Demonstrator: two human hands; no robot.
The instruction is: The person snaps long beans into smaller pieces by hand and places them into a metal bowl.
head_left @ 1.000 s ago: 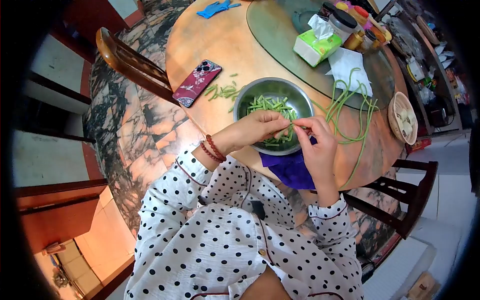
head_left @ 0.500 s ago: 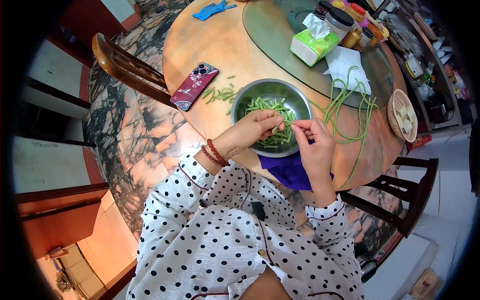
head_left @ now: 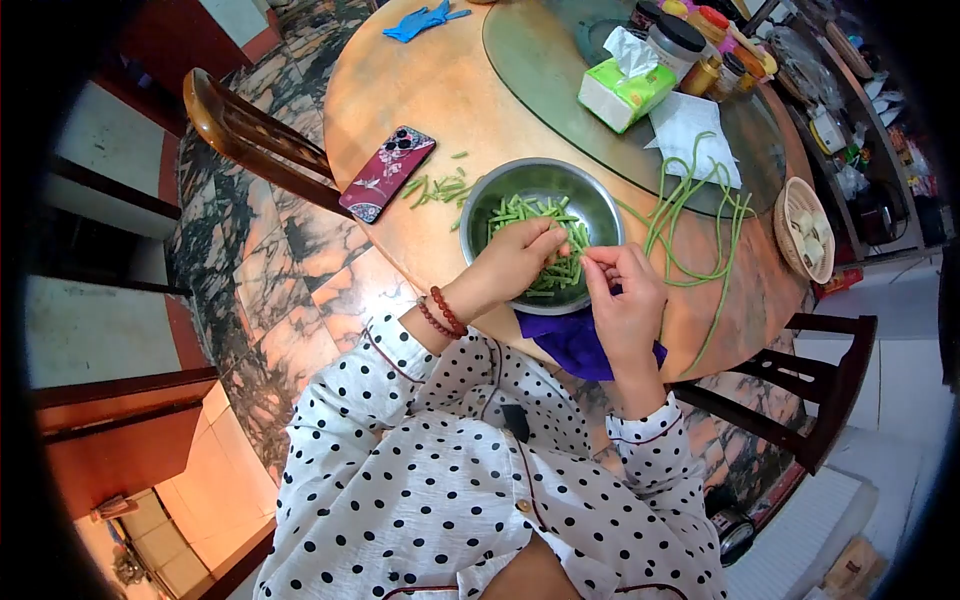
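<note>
Over a steel bowl (head_left: pixel 596 196), my left hand (head_left: pixel 510 264) and my right hand (head_left: pixel 627 300) meet with pinched fingertips. Between them is a thin green long bean, mostly covered by the fingers. Short cut bean pieces (head_left: pixel 520 209) lie inside the bowl, under my hands. Whole long beans (head_left: pixel 722 272) trail in loose curves across the table to the right of my right hand. A few more short pieces (head_left: pixel 438 189) are scattered on the wood left of the bowl. Purple cloth (head_left: pixel 570 343) hangs at the table edge below the bowl.
A patterned phone (head_left: pixel 388 173) rests left of the bowl. Beyond it is a blue glove (head_left: pixel 425 20). The glass turntable (head_left: pixel 535 75) carries a tissue pack (head_left: pixel 622 95), white paper (head_left: pixel 682 122) and several jars. A woven basket (head_left: pixel 790 238) sits at the right edge; chairs flank the table.
My left hand has shifted slightly right, and my right hand a little lower. Both fingertips remain pinched close together over the bowl.
</note>
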